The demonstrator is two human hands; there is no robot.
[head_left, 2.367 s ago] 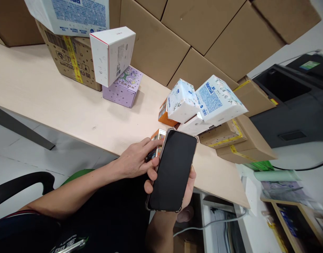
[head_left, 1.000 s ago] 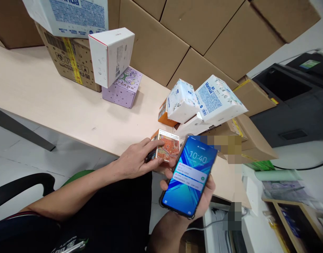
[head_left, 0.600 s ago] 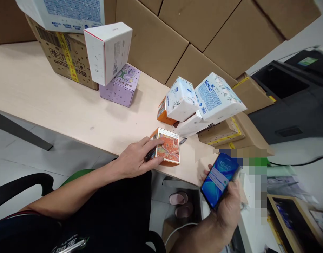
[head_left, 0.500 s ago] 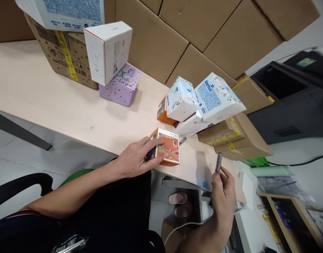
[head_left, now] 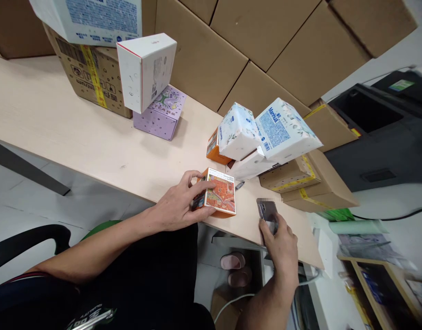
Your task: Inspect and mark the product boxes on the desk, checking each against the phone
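My left hand (head_left: pixel 178 204) grips a small orange printed box (head_left: pixel 220 192) near the table's front edge, with fingers over its left side and top and the thumb along the near side. To the right, my right hand (head_left: pixel 281 238) holds a smartphone (head_left: pixel 268 211) by its sides, back and camera facing up, at the tabletop. Whether the phone fully rests on the table I cannot tell. A dark pen (head_left: pixel 240 185) lies just beyond the orange box.
Tissue packs (head_left: pixel 280 130) sit on a white box, beside another orange box (head_left: pixel 216 149). A white box (head_left: pixel 147 73) rests on a purple tea box (head_left: pixel 159 117) at the back left. Taped cartons (head_left: pixel 317 188) stand right; large cartons (head_left: pixel 197 50) line the back.
My right hand has turned the phone from edge-on to back up and brought it left and down toward the tabletop. My left hand stays on the orange box.
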